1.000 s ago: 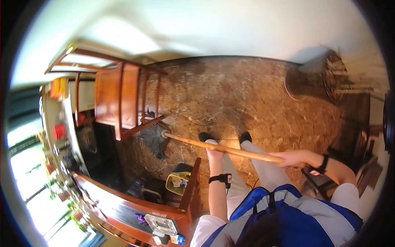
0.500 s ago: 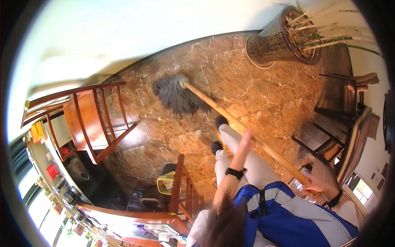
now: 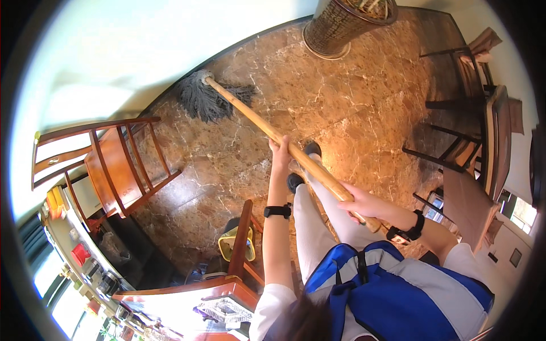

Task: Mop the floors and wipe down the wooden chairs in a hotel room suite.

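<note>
Both hands gripping mop handle [image 3: 296,156]: left hand [image 3: 280,152] midway, right hand [image 3: 359,203] nr top end. Mop head [image 3: 207,99] on floor [image 3: 364,108] at 11 o'clock by wall. Floor progress can't tell; mopping underway.

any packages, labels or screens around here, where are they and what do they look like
Red boxy package: left counter, beside dark jars.
Yellow-orange packets: far-left shelf edge, flat, stacked upright.
Patterned white carton: wooden tabletop at the bottom, rectangular, dark print, too small to tell more.
Small dark screen-like device: right, below the chairs, blurred.
</note>
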Action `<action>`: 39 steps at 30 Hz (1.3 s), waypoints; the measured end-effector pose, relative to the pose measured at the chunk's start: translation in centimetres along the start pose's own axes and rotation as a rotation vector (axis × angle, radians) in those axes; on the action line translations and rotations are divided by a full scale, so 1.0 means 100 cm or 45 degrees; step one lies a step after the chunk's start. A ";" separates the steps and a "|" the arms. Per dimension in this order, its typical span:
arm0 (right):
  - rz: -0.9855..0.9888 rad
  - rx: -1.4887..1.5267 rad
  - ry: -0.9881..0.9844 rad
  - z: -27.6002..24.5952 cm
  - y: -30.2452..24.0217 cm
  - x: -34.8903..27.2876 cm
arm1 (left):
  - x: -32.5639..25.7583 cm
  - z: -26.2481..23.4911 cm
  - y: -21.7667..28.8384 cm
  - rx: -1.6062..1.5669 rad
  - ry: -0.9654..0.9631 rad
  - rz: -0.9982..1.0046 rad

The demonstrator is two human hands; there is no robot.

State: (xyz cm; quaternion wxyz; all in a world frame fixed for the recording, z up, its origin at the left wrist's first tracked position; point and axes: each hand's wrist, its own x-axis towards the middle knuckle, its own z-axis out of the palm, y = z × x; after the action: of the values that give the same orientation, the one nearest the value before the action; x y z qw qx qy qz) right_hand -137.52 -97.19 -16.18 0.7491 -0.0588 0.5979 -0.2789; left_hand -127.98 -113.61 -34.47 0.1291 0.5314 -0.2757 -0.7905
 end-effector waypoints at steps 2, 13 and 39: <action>-0.112 0.065 -0.004 0.005 0.015 -0.001 | -0.005 0.002 -0.012 -0.062 0.000 0.027; -0.150 0.271 0.001 -0.050 0.175 -0.088 | -0.036 0.038 -0.143 -0.311 -0.106 -0.208; 0.236 0.245 0.537 -0.143 0.385 -0.351 | -0.201 0.296 -0.415 -0.106 -0.251 -0.992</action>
State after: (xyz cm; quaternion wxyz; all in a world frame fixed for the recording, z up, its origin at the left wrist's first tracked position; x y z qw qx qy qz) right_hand -141.99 -44.27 -6.09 0.6323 0.1276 0.7146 -0.2707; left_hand -143.19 -60.98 -34.43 -0.1859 0.5120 -0.0323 -0.8380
